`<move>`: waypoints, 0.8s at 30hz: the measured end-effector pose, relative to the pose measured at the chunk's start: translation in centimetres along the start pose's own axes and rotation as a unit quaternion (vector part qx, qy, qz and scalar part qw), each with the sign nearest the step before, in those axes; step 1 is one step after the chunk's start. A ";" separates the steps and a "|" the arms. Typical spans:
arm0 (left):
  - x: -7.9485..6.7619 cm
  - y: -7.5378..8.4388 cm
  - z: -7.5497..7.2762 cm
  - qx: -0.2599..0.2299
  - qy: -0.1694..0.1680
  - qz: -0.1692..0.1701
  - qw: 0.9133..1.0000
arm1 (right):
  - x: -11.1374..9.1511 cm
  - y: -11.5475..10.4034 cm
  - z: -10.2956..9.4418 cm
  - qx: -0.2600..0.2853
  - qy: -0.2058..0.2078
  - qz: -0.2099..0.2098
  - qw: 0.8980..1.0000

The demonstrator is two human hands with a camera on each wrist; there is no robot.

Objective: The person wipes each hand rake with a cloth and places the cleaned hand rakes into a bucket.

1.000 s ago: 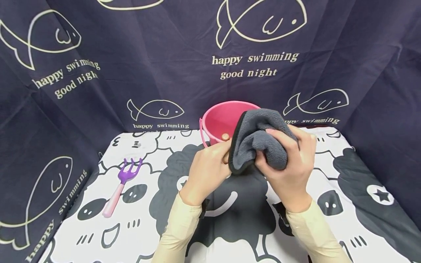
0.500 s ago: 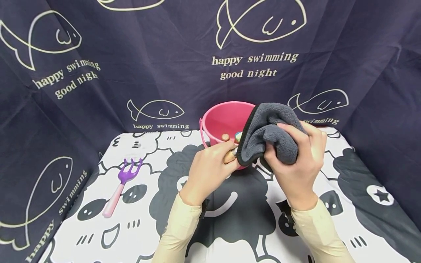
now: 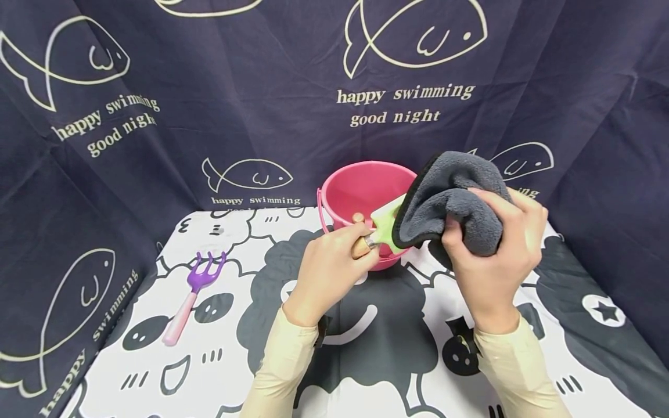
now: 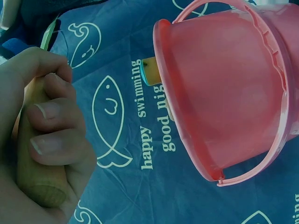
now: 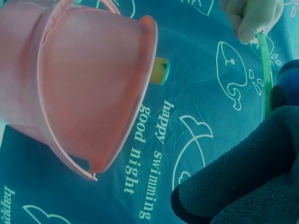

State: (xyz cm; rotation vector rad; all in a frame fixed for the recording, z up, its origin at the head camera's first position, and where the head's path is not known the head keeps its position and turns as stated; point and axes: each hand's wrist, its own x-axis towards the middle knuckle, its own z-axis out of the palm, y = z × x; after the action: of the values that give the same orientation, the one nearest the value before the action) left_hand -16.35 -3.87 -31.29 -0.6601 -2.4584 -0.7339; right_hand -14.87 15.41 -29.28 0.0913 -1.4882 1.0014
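Note:
My left hand [image 3: 330, 270] grips the wooden handle [image 3: 360, 248] of a small garden trowel, fingers curled round it in the left wrist view. Its flat green and white blade [image 3: 385, 225] points up and right, the far end hidden under a dark grey cloth [image 3: 460, 200]. My right hand [image 3: 499, 252] holds this folded, black-edged cloth bunched round the blade. In the right wrist view the thin green trowel [image 5: 266, 70] runs down to the cloth [image 5: 238, 172]. Behind the hands stands a pink bucket [image 3: 345, 188].
A wooden handle end [image 3: 358, 217] shows inside the bucket and sticks past its rim in the wrist views. To the left, a purple fork with a pink handle [image 3: 180, 318] lies on the sheep-print cloth [image 3: 235, 360]. A dark fish-print curtain [image 3: 292, 116] hangs behind.
My right hand and the grey cloth have slid right and upward along the trowel, baring its ferrule and part of its green and white blade. The left hand has hardly moved.

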 end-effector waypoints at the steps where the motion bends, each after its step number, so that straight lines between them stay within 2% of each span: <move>1: 0.0 0.0 0.0 -0.001 -0.001 -0.003 1.000 | 0.0 -0.1 0.0 0.003 0.004 0.002 1.000; 7: 0.0 -0.3 -0.1 -0.004 0.002 -0.011 1.000 | 0.2 0.0 -0.2 0.020 0.031 0.008 0.999; 11: 0.1 -0.5 -0.1 -0.002 0.008 -0.011 1.000 | 0.0 -0.4 -0.3 0.036 0.033 0.005 0.999; 18: 0.1 -0.5 -0.2 0.003 0.022 -0.016 1.000 | -1.2 -2.0 -0.3 0.062 -0.008 -0.004 0.998; 24: 0.0 -0.6 -0.3 0.002 0.030 -0.018 0.999 | -2.4 -2.5 0.0 0.088 -0.051 -0.026 0.994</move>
State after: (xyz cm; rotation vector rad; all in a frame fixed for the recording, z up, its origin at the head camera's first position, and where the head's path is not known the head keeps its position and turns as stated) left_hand -16.62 -4.51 -31.23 -0.5853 -2.4212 -0.7511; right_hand -12.85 12.73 -29.98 0.3108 -1.4807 1.0970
